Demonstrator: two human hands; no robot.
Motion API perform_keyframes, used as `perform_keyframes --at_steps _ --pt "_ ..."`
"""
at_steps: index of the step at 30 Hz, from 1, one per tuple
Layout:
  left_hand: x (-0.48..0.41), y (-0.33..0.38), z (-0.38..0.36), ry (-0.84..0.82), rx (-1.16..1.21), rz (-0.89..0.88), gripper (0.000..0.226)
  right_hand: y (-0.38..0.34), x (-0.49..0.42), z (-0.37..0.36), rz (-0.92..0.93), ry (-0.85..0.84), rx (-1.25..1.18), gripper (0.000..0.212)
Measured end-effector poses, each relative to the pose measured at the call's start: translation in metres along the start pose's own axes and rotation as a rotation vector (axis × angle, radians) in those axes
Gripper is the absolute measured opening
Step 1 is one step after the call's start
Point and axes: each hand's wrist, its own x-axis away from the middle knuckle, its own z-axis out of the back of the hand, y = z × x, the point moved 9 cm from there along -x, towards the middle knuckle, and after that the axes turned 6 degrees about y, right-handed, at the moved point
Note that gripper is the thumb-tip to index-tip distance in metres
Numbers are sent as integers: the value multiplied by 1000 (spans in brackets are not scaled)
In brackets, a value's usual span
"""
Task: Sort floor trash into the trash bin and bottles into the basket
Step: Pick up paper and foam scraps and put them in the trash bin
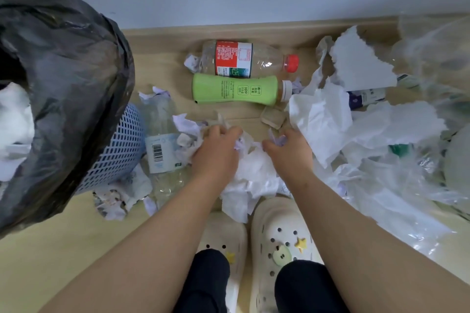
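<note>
a person's left hand [216,152] and right hand [290,150], held apart, each grip crumpled paper [254,173] just nearer than the green bottle [234,90]; red-capped clear bottle [244,60] just beyond it, black-lined bin [63,84] well left.

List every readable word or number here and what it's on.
"HPP": on the green bottle, printed sideways; its other print is blurred.
Print on the red-labelled clear bottle: too small to read.
Barcode on the crushed clear bottle: digits unreadable.
Label on the blue-labelled container: blurred.
</note>
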Motion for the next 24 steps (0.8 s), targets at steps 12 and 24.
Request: perform_keyframes --at_steps 12,24 --pt "20 0 34 264 638 157 13 11 21 4 -25 26 -267 18" --pt "102 2 94 283 1242 538 19 -71 94 86 227 129 11 18"
